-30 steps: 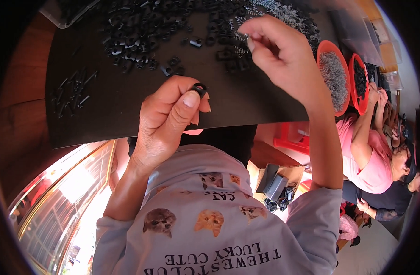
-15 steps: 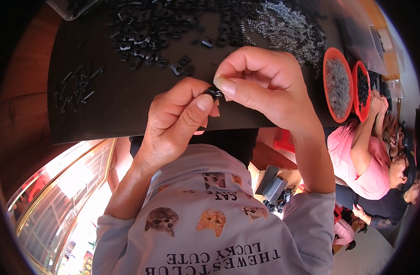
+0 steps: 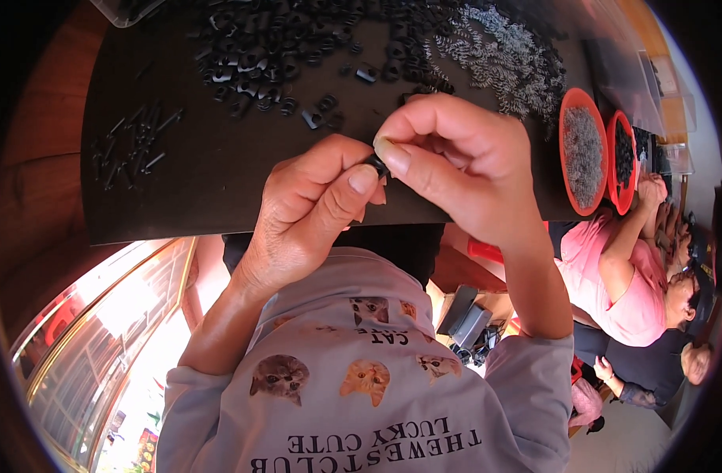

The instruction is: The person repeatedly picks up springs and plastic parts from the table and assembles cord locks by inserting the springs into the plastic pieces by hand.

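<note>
My left hand [image 3: 302,209] is closed, pinching a small black plastic part [image 3: 376,165] between thumb and forefinger above the table's near edge. My right hand [image 3: 465,162] meets it from the right, thumb and forefinger pressed together at the part's end. The small metal spring at that end is covered by my right fingertips. Beyond my hands lies a heap of similar black plastic parts [image 3: 258,63], a few of them strayed toward me. Right of the heap spreads a pile of silvery springs [image 3: 511,67].
Thin black pins [image 3: 136,146] lie on the left of the dark table [image 3: 195,189]. At the right edge stand a red bowl [image 3: 564,158] of springs and a second red bowl [image 3: 616,134] of black parts. Beyond them sits a person in a pink top [image 3: 613,292], with others nearby.
My right hand has come slightly down and closer over the black part, hiding the spring that showed between my fingertips. My left hand has shifted slightly right.
</note>
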`<action>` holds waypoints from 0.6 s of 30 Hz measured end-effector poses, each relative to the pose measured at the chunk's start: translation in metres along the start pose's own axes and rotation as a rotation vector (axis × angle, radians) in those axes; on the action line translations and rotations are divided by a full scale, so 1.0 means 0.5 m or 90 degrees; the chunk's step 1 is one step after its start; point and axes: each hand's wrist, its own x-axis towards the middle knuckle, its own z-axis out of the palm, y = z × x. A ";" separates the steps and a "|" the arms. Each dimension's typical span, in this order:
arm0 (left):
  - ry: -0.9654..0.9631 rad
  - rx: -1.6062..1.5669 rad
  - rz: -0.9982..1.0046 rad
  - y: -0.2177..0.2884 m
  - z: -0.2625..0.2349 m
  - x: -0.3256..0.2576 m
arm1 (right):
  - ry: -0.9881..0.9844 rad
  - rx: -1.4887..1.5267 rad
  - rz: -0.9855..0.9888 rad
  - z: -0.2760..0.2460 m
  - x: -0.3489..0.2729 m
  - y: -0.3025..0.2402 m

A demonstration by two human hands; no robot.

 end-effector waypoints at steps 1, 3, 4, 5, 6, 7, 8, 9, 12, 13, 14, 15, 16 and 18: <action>0.002 0.000 0.000 -0.001 0.002 0.000 | 0.014 -0.126 -0.101 0.004 -0.001 0.000; 0.052 -0.064 0.016 -0.005 0.006 0.002 | 0.022 -0.365 -0.276 0.000 -0.003 0.006; 0.052 -0.065 0.016 -0.005 0.005 0.002 | 0.022 -0.366 -0.276 0.001 -0.005 0.010; 0.048 -0.063 0.018 -0.004 0.005 0.002 | 0.035 -0.409 -0.304 0.006 -0.010 0.014; 0.047 -0.060 0.020 -0.005 0.004 0.002 | 0.047 -0.450 -0.333 0.011 -0.014 0.016; 0.049 -0.061 0.020 -0.006 0.004 0.001 | 0.052 -0.481 -0.336 0.018 -0.020 0.011; 0.054 -0.074 0.022 -0.008 0.004 0.001 | 0.050 -0.481 -0.336 0.024 -0.026 0.009; 0.056 -0.087 0.025 -0.009 0.004 0.001 | 0.051 -0.512 -0.326 0.028 -0.033 0.005; 0.049 -0.070 0.050 -0.018 0.003 -0.001 | 0.045 -0.543 -0.312 0.019 -0.033 0.012; 0.052 -0.069 0.053 -0.016 0.004 -0.001 | 0.014 -0.481 -0.322 0.008 -0.024 0.017; 0.060 -0.057 0.049 -0.014 0.006 0.000 | -0.017 -0.419 -0.331 -0.003 -0.015 0.020; 0.067 -0.046 0.044 -0.013 0.005 0.000 | -0.063 -0.398 -0.250 -0.016 -0.002 -0.001; 0.068 -0.046 0.046 -0.011 0.004 0.000 | -0.043 -0.381 -0.244 -0.027 0.014 0.008; 0.032 -0.016 0.008 -0.009 0.001 0.001 | 0.032 -0.497 -0.240 -0.046 0.059 0.024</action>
